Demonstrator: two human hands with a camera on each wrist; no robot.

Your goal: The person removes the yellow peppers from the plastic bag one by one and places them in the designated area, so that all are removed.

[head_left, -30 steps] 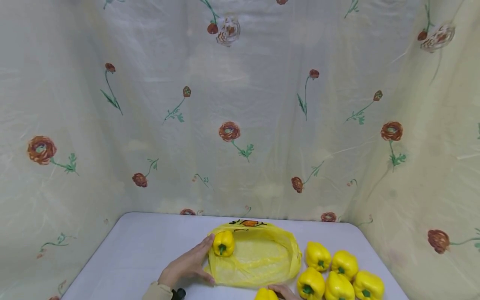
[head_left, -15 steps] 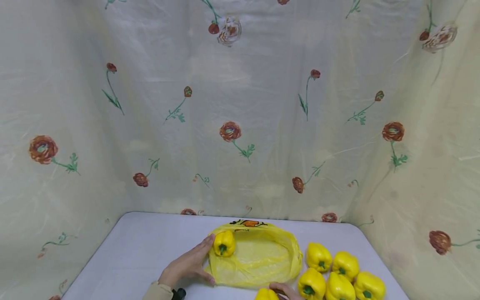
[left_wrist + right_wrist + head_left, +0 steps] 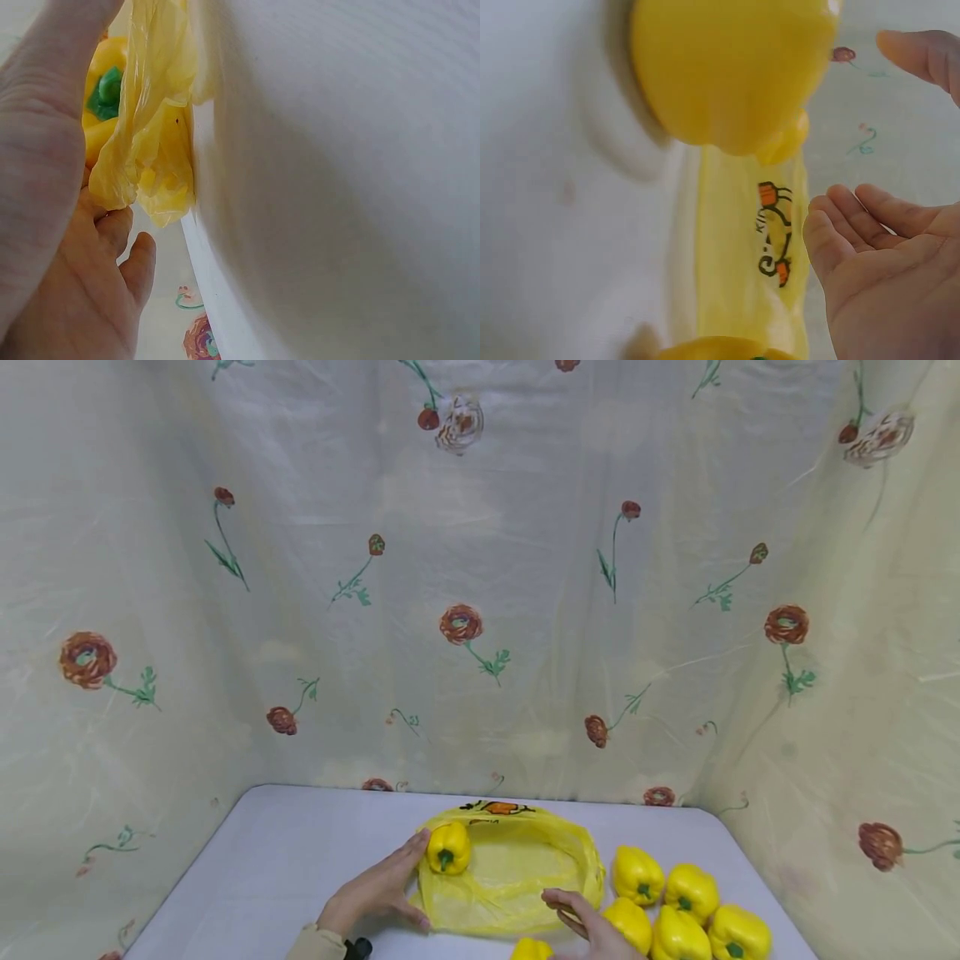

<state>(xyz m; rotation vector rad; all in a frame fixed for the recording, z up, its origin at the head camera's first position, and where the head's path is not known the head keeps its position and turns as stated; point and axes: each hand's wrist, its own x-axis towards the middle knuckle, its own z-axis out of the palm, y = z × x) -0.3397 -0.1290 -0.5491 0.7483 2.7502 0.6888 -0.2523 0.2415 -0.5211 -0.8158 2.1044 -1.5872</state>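
A yellow plastic bag (image 3: 517, 881) lies on its table with its mouth spread toward me. Just inside its left part sits a yellow bell pepper (image 3: 448, 847), its green stem facing me. My left hand (image 3: 375, 893) is spread along the bag's left edge, fingertips touching it beside that pepper; in the left wrist view the fingers (image 3: 139, 270) reach behind the crumpled plastic. My right hand (image 3: 592, 927) hovers over the bag's front right edge, holding nothing. Below it, another bell pepper (image 3: 531, 950) is cut off by the frame; a large pepper (image 3: 735, 67) appears beside the right hand.
Several more yellow bell peppers (image 3: 678, 931) are grouped to the right of the bag. The white table (image 3: 285, 852) ends at a flower-patterned curtain (image 3: 525, 710), which also hangs on both sides.
My right hand has left the front bell pepper and risen forward and right, its fingers now extended. That pepper sits slightly lower in view. The left hand and bag have stayed put.
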